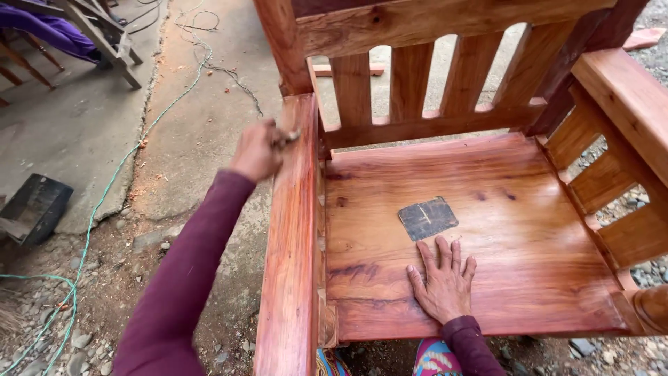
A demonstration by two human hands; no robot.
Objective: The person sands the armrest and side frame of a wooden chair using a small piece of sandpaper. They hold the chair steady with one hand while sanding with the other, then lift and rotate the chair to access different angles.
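Left hand (256,150), fingers clenched round small brush (287,137), tip touching top of shiny wooden chair's left armrest (292,230). Looks like coating step, far end. Right hand (443,282) flat, fingers spread, pressing seat (529,237) just below dark square patch (427,218). Next stroke needs slow steady pull along wood.

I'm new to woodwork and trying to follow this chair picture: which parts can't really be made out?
- The small tool in the left hand: head view, mostly hidden by the closed fingers, its tip blurred against the armrest.
- The dark square sheet on the seat: its material is unclear.
- The chair's backrest top and legs: cut off by the picture edges.
- The right hand hides the seat beneath it.
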